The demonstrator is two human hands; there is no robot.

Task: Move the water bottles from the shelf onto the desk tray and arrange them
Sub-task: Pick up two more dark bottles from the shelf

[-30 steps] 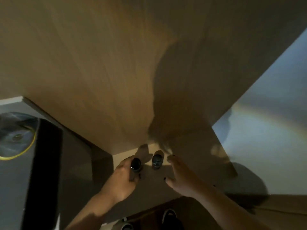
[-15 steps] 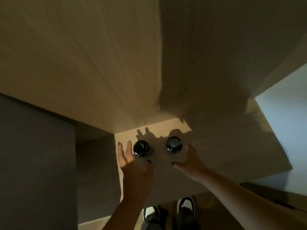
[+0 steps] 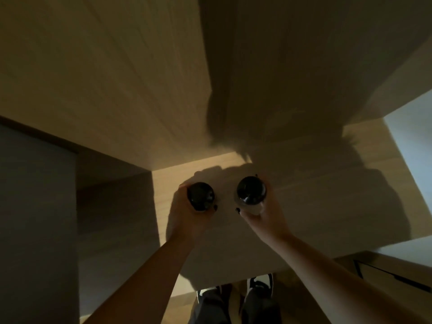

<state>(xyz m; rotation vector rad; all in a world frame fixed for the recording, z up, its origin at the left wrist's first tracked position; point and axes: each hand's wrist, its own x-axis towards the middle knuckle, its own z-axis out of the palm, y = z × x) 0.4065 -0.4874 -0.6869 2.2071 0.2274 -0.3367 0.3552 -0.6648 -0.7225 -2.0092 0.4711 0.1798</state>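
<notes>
The left hand [image 3: 187,213] gripped one dark-capped bottle [image 3: 200,195], the right hand [image 3: 261,213] another [image 3: 251,190], on the pale wooden shelf [image 3: 187,174]; lifting both straight up seemed wise.

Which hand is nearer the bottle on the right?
Right. The right hand grips the right bottle; the left hand grips the left bottle beside it.

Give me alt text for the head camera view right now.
Seen from above, the left hand and right hand each grip a dark-capped water bottle, left bottle and right bottle, on a dim wooden shelf. Below, the person's shoes show on the floor.
</notes>
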